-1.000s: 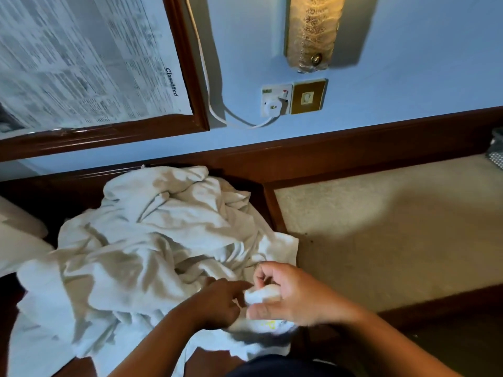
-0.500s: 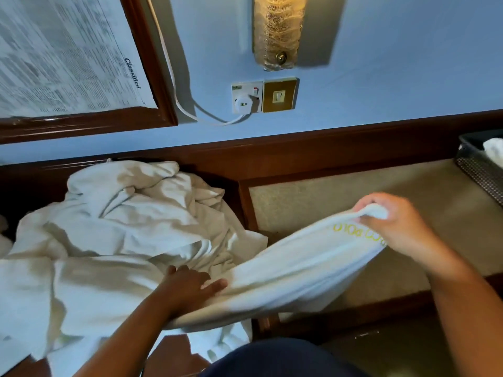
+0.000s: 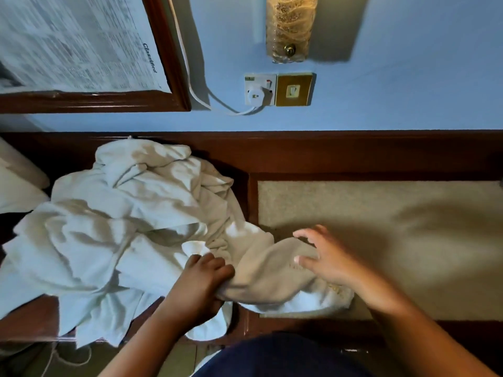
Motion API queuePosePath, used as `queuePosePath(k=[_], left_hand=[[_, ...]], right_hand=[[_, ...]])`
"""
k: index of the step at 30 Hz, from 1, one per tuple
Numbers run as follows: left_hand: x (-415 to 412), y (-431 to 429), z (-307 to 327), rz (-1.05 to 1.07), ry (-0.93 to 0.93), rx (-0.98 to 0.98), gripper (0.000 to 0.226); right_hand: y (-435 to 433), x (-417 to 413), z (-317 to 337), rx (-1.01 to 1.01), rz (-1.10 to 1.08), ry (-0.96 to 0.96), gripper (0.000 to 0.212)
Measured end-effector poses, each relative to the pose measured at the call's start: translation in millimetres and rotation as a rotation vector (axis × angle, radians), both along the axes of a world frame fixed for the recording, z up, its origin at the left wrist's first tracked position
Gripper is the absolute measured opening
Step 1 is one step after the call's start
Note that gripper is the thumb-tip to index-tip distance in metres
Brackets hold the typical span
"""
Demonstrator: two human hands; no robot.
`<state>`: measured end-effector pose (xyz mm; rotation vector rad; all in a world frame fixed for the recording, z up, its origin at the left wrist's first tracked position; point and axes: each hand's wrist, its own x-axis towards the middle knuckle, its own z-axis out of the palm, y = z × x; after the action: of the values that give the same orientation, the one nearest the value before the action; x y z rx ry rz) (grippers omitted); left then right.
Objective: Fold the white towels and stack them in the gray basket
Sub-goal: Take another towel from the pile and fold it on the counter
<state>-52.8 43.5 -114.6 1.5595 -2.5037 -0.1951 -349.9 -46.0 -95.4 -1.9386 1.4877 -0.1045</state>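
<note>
Lying left-to-right off the pile [image 3: 109,227] onto the beige pad [image 3: 394,213], the towel [image 3: 266,278] has its left end bunched in the curled left hand [image 3: 201,281], while the right hand [image 3: 326,259] rests spread-fingered on its right half.

Blue wall [image 3: 408,91] up top, with a framed newspaper [image 3: 76,42] in its top left corner and a frosted lamp [image 3: 291,28] at the top edge near the middle. Right under the lamp is a white socket [image 3: 260,89] with a plug in it, touching a brass switch [image 3: 294,89]. A white cord [image 3: 196,91] runs up beside the frame. Dark wood trim [image 3: 353,151] sits along the wall's bottom edge, a beige pad [image 3: 381,213] below it, and a pillow [image 3: 16,186] at far left.
</note>
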Motion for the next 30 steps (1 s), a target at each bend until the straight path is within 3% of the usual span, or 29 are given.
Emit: queuePosePath(k=[5, 9, 12, 15, 17, 22, 24, 27, 30], left_hand=[[-33.0, 39.3, 22.1, 0.072, 0.132, -0.051, 0.025], [-42.3, 71.1, 36.6, 0.221, 0.181, -0.122, 0.018], [-40.4, 103.4, 37.0, 0.370, 0.178, -0.143, 0.022], [-39.3, 124.7, 33.0, 0.460, 0.200, -0.115, 0.025], [-41.8, 133.3, 29.0, 0.512, 0.210, -0.085, 0.029], [-55.0, 133.9, 14.2, 0.506, 0.214, 0.047, 0.035], [-66.9, 129.1, 15.7, 0.433, 0.165, 0.114, 0.035], [-81.7, 122.9, 20.1, 0.303, 0.086, 0.177, 0.026], [-92.4, 118.0, 24.1, 0.154, 0.111, 0.226, 0.037]], right_hand=[[13.8, 58.4, 2.7, 0.085, 0.375, -0.204, 0.057], [22.3, 85.7, -5.1, 0.349, 0.570, -0.262, 0.060], [38.8, 99.9, -11.9, 0.487, 0.619, -0.234, 0.044], [51.9, 104.8, -8.5, 0.624, 0.585, -0.349, 0.017], [57.1, 99.8, -2.6, 0.610, 0.644, -0.408, 0.014], [68.9, 72.5, 11.1, 0.592, 0.651, -0.505, 0.056], [76.9, 58.2, 20.2, 0.494, 0.618, -0.484, 0.052], [88.3, 35.9, 30.8, 0.327, 0.608, -0.446, 0.029], [101.6, 1.0, 39.5, 0.249, 0.467, -0.497, 0.023]])
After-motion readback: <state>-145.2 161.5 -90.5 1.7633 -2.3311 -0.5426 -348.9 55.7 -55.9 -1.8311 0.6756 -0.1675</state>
